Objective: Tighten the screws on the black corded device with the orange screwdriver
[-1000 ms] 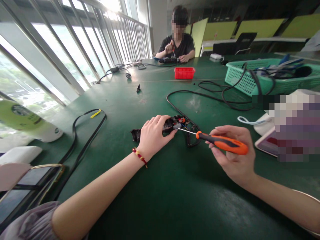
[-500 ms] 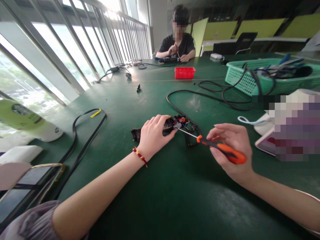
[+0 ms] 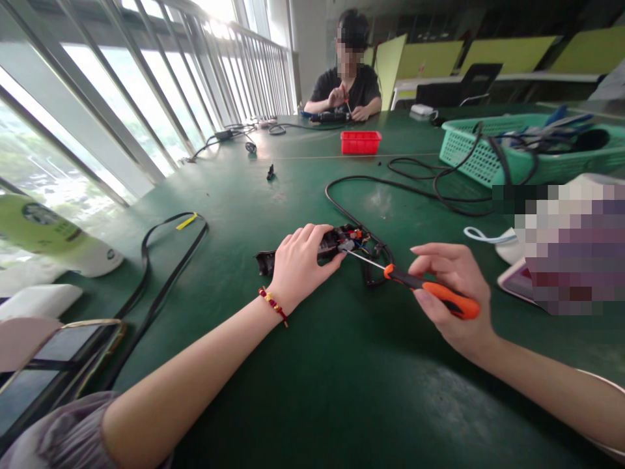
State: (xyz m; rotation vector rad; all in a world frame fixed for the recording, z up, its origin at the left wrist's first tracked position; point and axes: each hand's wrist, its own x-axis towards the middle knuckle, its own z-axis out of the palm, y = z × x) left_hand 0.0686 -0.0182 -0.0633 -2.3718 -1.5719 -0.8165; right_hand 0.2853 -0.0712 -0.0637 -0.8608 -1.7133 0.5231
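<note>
A black power-tool body (image 3: 330, 243) lies on the green table, its right end opened up with red parts and thin coloured wires showing. My left hand (image 3: 301, 264) is wrapped over its middle, thumb on the near side. An orange and black screwdriver (image 3: 446, 298) rests in my right hand (image 3: 459, 296), between thumb and fingers. Its thin shaft points left, and the tip meets the grey part at the tool's open end. What exactly the tip touches is too small to tell.
Black cable (image 3: 359, 177) loops behind the tool towards a green basket (image 3: 471, 156). Further back are a red box (image 3: 361, 142), a small black piece (image 3: 270, 172) and a person (image 3: 346, 85) working. Phones (image 3: 68, 342), a black strap (image 3: 170, 293) and a bottle (image 3: 58, 234) lie left.
The fingers of my right hand have shifted slightly on the screwdriver handle, which has turned a little. My left hand and the tool body are where they were.
</note>
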